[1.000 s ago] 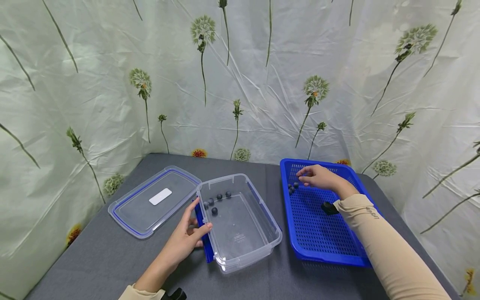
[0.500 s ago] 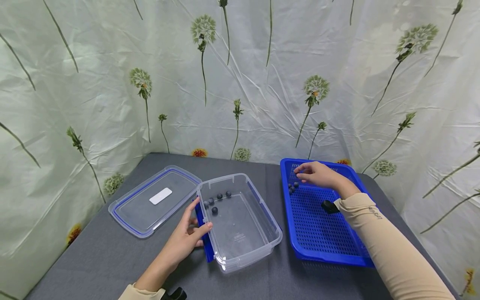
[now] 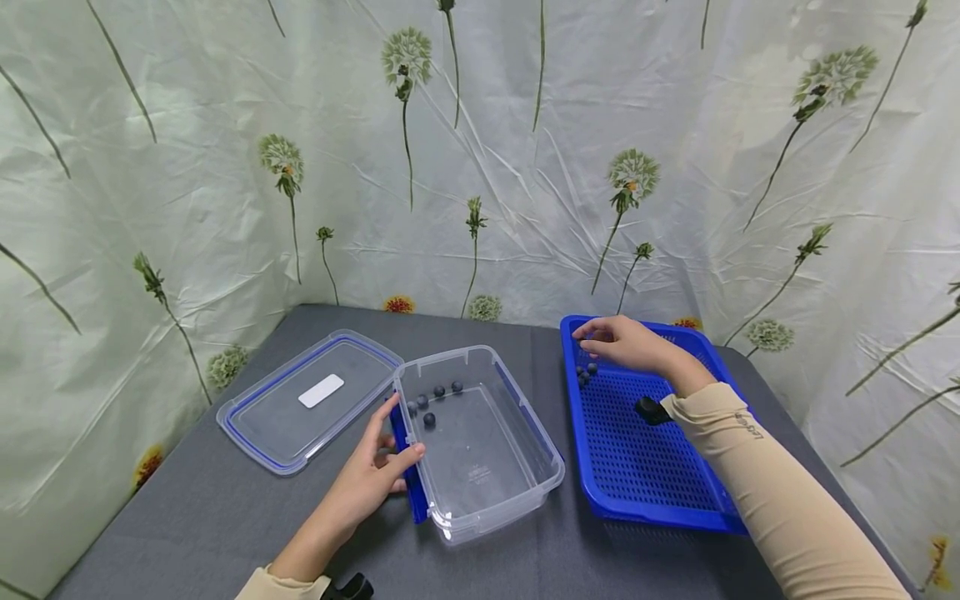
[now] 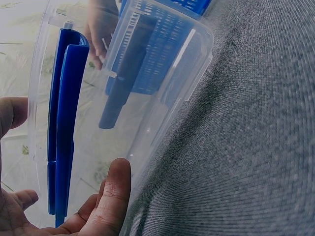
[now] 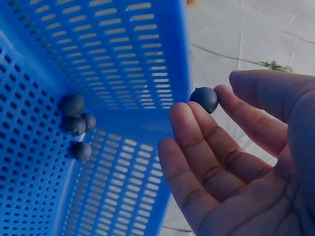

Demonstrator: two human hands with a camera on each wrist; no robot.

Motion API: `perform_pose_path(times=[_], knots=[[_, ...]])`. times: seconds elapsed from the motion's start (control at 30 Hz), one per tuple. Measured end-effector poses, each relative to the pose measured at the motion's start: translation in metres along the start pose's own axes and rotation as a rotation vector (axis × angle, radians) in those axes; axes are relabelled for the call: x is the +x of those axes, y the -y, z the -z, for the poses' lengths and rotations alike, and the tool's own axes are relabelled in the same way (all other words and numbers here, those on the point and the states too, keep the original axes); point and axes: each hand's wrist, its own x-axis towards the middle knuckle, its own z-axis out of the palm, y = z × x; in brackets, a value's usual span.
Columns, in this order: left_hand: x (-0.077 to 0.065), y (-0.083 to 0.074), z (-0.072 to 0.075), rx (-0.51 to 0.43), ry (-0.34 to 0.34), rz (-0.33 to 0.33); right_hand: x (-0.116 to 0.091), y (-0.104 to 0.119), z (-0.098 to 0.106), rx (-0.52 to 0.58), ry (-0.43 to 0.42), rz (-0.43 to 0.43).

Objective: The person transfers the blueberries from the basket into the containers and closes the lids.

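Observation:
My left hand grips the left side of a clear plastic food container. Its thumb lies at the rim, and its fingers spread along the outer wall by a blue latch. Several blueberries lie inside, toward the container's far left. Over the far left corner of a blue plastic basket, my right hand pinches one blueberry between its fingertips, at the height of the basket's rim. Several more blueberries sit clustered in the basket corner below.
A clear lid with a blue seal and a white label lies flat left of the container. Grey cloth covers the table. A floral curtain hangs right behind the table and along its sides.
My right hand has risen slightly and shifted left toward the basket's left rim, with the blueberry at its fingertips. The left hand and the container have stayed put.

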Motion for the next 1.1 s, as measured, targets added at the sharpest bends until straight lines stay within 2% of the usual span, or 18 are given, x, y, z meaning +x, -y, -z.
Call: perform_pose_path(times=[0.63, 1.1], knots=[[0.0, 0.0, 0.0, -0.015, 0.005, -0.008, 0.008, 0.024, -0.006, 0.008, 0.023, 0.083], [0.0, 0.001, 0.0, -0.01, -0.002, -0.003, 0.011, 0.043, -0.009, 0.027, 0.043, 0.097]])
